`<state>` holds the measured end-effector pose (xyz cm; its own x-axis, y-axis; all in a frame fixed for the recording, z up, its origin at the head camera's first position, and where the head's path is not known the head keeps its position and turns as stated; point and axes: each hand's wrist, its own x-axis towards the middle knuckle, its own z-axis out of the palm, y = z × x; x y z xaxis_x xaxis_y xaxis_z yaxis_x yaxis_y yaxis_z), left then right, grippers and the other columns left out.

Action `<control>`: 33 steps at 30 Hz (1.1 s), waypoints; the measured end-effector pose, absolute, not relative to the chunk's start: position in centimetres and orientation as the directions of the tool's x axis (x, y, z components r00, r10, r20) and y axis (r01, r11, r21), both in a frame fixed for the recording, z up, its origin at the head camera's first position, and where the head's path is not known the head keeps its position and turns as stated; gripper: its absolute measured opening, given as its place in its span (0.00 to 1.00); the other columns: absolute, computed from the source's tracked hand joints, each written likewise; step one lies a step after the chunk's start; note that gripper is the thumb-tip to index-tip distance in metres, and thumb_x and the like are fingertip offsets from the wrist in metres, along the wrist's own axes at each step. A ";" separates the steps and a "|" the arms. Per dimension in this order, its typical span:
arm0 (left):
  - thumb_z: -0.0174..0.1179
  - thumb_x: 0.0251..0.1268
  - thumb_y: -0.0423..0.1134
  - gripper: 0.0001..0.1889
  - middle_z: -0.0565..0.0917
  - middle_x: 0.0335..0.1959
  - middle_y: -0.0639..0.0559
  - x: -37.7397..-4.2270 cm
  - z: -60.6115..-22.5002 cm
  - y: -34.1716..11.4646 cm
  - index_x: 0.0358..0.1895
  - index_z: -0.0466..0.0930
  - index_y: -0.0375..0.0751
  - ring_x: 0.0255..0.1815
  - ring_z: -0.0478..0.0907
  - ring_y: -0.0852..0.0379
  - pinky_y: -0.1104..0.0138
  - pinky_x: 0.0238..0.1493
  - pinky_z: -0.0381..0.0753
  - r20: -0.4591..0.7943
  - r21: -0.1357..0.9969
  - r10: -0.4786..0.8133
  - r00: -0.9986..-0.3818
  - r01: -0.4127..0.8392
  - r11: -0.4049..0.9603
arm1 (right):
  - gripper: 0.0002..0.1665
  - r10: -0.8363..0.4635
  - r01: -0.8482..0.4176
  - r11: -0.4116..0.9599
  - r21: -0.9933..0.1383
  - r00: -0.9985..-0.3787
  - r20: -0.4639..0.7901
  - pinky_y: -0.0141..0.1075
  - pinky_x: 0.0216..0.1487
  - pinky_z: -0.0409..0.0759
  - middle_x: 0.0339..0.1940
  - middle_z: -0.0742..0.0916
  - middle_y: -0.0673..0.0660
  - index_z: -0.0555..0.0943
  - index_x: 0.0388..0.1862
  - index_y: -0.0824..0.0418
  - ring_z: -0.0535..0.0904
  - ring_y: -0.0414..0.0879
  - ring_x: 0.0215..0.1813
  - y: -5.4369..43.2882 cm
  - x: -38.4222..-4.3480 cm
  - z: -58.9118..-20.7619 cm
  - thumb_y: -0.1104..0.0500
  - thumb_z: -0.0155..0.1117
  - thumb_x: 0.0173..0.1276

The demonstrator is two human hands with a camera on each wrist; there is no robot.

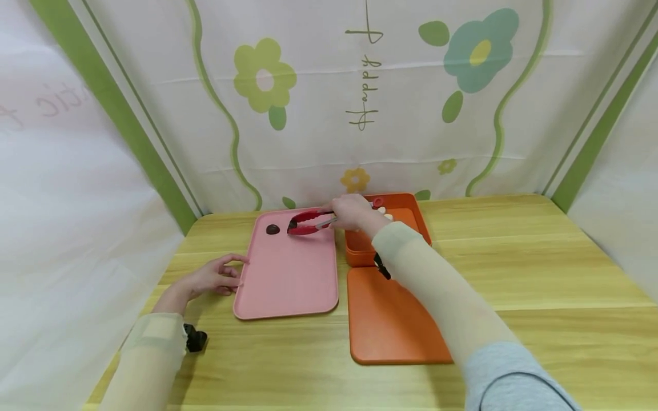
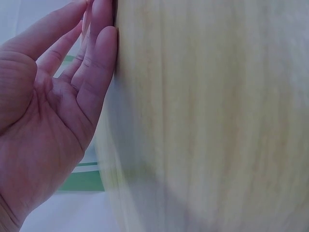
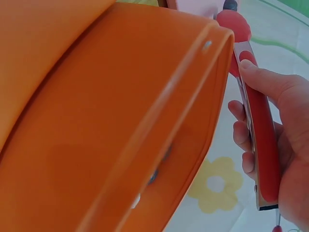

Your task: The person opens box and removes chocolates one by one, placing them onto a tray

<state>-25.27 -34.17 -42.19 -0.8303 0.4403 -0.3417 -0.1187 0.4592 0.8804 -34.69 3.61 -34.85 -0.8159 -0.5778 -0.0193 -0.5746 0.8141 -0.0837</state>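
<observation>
Tongs with red grips and tips (image 1: 307,229) are held by my right hand (image 1: 352,211), thumb along one handle in the right wrist view. A small dark piece (image 1: 292,224) shows between their tips, close over the pink tray (image 1: 288,279). Beside it on the tray lies a dark brown, rounded piece (image 1: 273,229). My left hand (image 1: 211,278) touches the tray's left rim with fairly straight, spread fingertips; the left wrist view shows its palm, with the lower fingers near the wood.
An orange box (image 1: 354,257) stands behind my right forearm, with several small white pieces (image 1: 384,213) inside. Its flat orange lid (image 1: 390,331) lies in front of it on the wooden table (image 1: 267,365). A printed fabric curtain (image 1: 319,142) closes off the back.
</observation>
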 end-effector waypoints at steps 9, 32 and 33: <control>0.61 0.67 0.31 0.31 0.79 0.36 0.43 -25.3 -42.1 -33.7 0.70 0.58 0.35 0.31 0.80 0.54 0.64 0.32 0.81 -0.338 0.881 0.443 -0.830 -0.113 0.460 | 0.29 -0.566 -0.562 0.823 -0.079 -0.824 -0.029 0.43 0.47 0.74 0.48 0.85 0.52 0.76 0.66 0.43 0.76 0.48 0.46 3.9 -34.7 -35.1 0.49 0.66 0.66; 0.62 0.67 0.33 0.31 0.78 0.36 0.43 -25.1 -42.2 -34.1 0.69 0.59 0.34 0.33 0.80 0.53 0.63 0.33 0.81 -0.332 0.878 0.442 -0.834 -0.101 0.468 | 0.34 -0.580 -0.568 0.804 -0.175 -0.815 -0.020 0.38 0.43 0.72 0.54 0.84 0.51 0.73 0.69 0.41 0.77 0.47 0.39 5.9 -32.9 -33.7 0.45 0.68 0.64; 0.61 0.67 0.33 0.31 0.78 0.37 0.43 -25.1 -42.2 -34.1 0.69 0.59 0.34 0.33 0.80 0.53 0.62 0.33 0.81 -0.331 0.878 0.443 -0.833 -0.101 0.467 | 0.34 -0.590 -0.580 0.797 -0.170 -0.807 -0.012 0.39 0.43 0.72 0.56 0.83 0.51 0.73 0.69 0.41 0.76 0.48 0.42 6.2 -32.7 -33.7 0.45 0.68 0.64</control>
